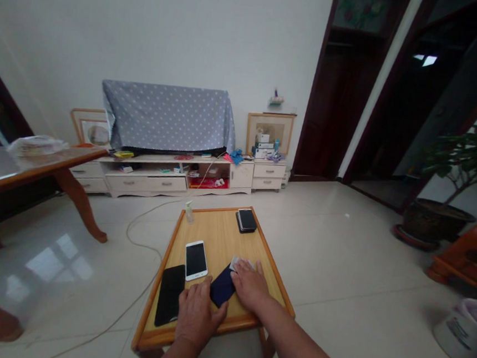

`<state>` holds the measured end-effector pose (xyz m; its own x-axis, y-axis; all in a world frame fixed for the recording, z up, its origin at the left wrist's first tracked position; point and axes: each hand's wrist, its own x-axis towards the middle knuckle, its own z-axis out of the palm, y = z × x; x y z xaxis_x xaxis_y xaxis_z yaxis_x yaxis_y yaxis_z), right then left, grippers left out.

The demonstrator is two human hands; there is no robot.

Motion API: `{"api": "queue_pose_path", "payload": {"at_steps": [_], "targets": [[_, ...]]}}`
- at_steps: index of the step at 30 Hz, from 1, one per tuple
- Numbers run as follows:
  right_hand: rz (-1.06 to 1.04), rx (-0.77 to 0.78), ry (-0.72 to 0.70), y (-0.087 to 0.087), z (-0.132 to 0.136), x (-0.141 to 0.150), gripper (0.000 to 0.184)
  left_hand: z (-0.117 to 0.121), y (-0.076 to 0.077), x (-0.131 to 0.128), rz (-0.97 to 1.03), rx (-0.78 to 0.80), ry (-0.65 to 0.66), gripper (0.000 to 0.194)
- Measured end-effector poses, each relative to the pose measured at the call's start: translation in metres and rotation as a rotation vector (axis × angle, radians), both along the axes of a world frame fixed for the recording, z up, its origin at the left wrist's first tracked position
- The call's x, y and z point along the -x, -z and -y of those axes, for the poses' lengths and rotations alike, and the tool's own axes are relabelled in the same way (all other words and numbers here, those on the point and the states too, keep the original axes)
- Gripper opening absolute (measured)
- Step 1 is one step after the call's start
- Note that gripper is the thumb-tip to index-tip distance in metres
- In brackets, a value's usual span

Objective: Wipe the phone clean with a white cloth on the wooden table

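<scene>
A small wooden table [220, 239] stands in front of me. My left hand [197, 312] lies flat near its front edge, fingers out, touching the left side of a dark blue phone [221, 286]. My right hand [250, 285] rests flat over the phone's right side and over a small white cloth [236, 263]. A white phone [196, 260] with a dark screen lies just beyond my left hand. A black phone [170, 294] lies at the left edge. Farther back sit a small spray bottle [189, 212] and a black phone [246, 220] on a dark case.
A white cable [141, 237] snakes over the tiled floor to a low cabinet [159, 180] with a cloth-covered screen. A larger wooden table [31, 166] stands at left. A potted plant [435, 218], wooden furniture and a white bucket [465, 332] are at right.
</scene>
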<state>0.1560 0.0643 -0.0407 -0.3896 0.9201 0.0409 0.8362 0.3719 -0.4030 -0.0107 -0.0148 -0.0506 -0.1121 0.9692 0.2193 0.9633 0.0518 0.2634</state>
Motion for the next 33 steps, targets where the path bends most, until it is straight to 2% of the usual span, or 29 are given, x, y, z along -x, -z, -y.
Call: {"api": "queue_pose_path", "payload": {"at_steps": [2,5,7,9,14,16,19,21,23,25,28,33], "targets": [[-0.010,-0.001,-0.069,-0.001,0.012,-0.001,0.049,0.000,0.000,0.002,0.006,0.019,0.008,0.067],[-0.049,-0.005,-0.274,-0.002,0.038,0.003,0.045,0.000,0.002,0.006,0.013,0.053,0.031,0.064],[-0.063,-0.006,-0.341,-0.002,0.047,0.002,0.043,-0.001,0.001,0.007,0.016,0.083,0.036,0.066],[-0.049,0.001,-0.298,-0.003,0.043,-0.004,0.044,-0.001,0.001,0.006,0.013,0.094,0.025,0.067],[0.041,0.017,-0.051,-0.005,0.019,-0.021,0.048,-0.002,0.000,0.003,0.004,0.070,0.010,0.066],[0.028,0.019,-0.085,-0.005,0.024,-0.016,0.048,-0.002,0.001,0.004,0.010,0.071,0.014,0.066],[-0.032,0.037,-0.262,-0.006,0.043,-0.004,0.047,0.000,0.000,0.005,0.014,0.079,0.010,0.063],[-0.055,0.049,-0.328,-0.008,0.050,-0.001,0.048,0.001,-0.003,0.005,0.008,0.073,0.012,0.061],[-0.041,0.060,-0.283,-0.011,0.045,-0.005,0.049,0.003,-0.006,0.004,0.001,0.060,0.026,0.061],[-0.004,0.064,-0.173,-0.014,0.034,-0.013,0.051,0.003,-0.008,0.003,-0.002,0.060,0.035,0.065],[0.029,0.056,-0.074,-0.015,0.026,-0.021,0.053,0.001,-0.008,0.002,-0.001,0.078,0.005,0.067],[-0.050,0.074,-0.297,-0.009,0.045,-0.013,0.051,0.000,-0.004,0.002,0.005,0.091,0.008,0.062]]}}
